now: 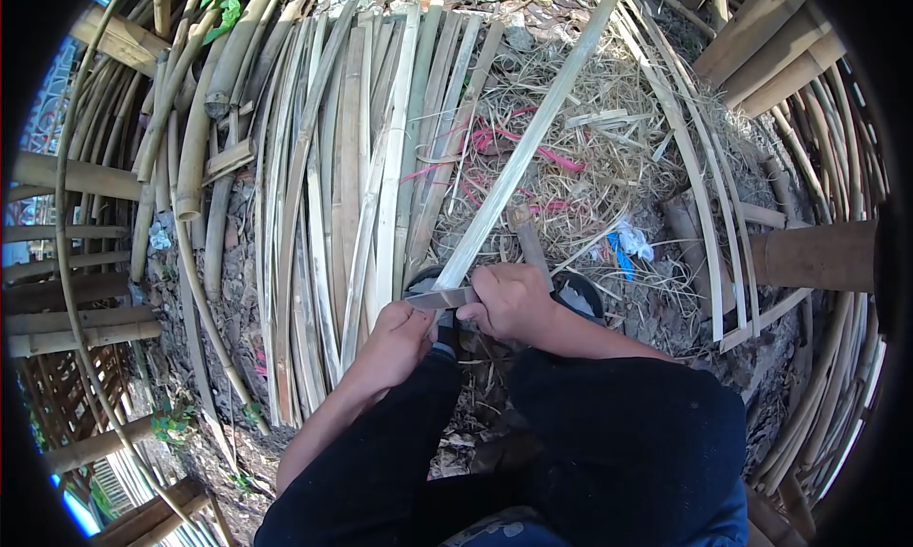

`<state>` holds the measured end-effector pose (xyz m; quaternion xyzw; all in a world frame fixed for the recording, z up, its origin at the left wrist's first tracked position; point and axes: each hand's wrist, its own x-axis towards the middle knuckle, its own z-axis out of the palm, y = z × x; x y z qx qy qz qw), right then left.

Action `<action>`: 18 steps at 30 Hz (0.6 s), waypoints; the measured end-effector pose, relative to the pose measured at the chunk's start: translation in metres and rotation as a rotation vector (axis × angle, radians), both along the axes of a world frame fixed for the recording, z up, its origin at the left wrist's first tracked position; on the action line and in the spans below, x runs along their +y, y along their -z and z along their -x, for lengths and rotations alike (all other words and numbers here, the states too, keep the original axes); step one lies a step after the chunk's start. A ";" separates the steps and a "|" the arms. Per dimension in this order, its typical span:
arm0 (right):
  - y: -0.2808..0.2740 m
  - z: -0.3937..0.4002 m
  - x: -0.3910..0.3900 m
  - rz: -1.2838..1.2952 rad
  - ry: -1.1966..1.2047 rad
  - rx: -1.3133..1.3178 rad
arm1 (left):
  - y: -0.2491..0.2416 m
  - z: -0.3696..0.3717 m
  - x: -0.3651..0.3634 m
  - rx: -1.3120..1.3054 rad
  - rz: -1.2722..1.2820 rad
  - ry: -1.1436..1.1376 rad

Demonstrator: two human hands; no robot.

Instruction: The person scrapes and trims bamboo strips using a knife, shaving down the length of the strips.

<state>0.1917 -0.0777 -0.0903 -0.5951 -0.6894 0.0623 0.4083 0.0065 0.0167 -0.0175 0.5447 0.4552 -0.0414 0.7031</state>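
A long pale bamboo strip slants from my hands up to the far right, its near end between my knees. My left hand is closed at that near end, close to the tip of the blade. With my right hand I grip a knife, whose handle is hidden in my fingers. The blade lies across the strip, touching or almost touching it. Below the hands are my knees in dark trousers.
Several split bamboo slats lie side by side to the left. Thin shavings and pink string cover the ground ahead. More strips lie to the right, near a thick bamboo pole. Bamboo poles stand at the left.
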 end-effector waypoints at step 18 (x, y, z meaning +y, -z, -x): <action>-0.011 -0.003 -0.008 0.154 0.042 -0.037 | -0.007 0.001 -0.004 0.067 0.084 0.002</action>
